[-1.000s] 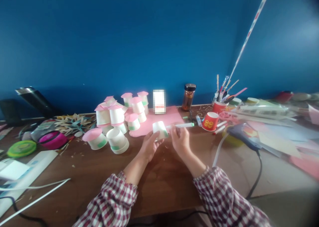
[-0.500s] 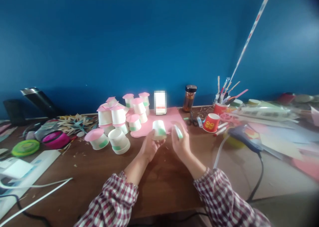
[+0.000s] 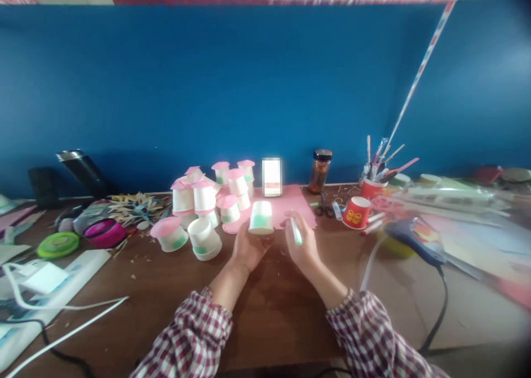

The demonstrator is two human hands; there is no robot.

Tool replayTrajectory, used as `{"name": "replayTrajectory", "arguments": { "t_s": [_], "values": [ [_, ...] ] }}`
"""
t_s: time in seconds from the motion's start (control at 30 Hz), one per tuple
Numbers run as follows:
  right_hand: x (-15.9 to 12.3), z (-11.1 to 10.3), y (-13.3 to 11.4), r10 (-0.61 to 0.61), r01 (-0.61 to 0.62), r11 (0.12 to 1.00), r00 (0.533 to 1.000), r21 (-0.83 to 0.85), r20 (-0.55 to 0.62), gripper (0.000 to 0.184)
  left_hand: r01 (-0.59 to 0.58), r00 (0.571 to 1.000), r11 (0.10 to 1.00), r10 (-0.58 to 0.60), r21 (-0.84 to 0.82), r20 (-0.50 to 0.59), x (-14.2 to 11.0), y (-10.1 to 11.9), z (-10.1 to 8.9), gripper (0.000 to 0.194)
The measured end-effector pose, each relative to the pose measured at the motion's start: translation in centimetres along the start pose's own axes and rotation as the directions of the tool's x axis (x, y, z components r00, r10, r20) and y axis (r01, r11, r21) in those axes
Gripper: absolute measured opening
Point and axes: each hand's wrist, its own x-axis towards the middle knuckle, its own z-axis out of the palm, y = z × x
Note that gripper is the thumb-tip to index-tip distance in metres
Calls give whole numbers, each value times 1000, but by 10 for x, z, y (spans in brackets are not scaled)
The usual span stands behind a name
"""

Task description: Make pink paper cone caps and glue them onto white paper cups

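Several pink-topped cups [image 3: 204, 198] stand beyond your left hand [image 3: 245, 250], which grips an untopped cup [image 3: 261, 217], apart from your right hand [image 3: 306, 246] clasping a marker [image 3: 296, 231].

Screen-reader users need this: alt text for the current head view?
The left hand holds a white paper cup with a green patch; the right hand holds a marker. Pink-topped white cups stand to the left, a red cup to the right, on a brown table.

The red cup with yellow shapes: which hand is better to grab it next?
Probably the right hand: it is nearer the red cup, though holding a marker. The left hand holds a white paper cup.
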Motion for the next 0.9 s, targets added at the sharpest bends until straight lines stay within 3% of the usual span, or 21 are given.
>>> {"name": "replayTrajectory", "arguments": {
  "t_s": [0.17,0.3,0.57,0.73,0.9],
  "values": [
    [0,-1,0,-42,47,996,997,75,-70,24,11,1000,999,-12,-30,-23,1,-1,-2,42],
    [1,-1,5,-70,75,995,994,61,-84,25,15,999,1000,-14,-23,30,-1,-1,-1,56],
    [-2,1,1,-15,16,997,1000,72,-12,28,-45,998,998,43,35,40,0,-4,0,35],
    [-2,3,4,-141,142,990,990,-13,23,26,-40,998,996,43,81,-37,5,-9,-2,34],
    [-1,3,5,-191,191,981,981,-20,-13,23,-53,998,996,50,78,43,3,-15,-2,32]
  ]
}}
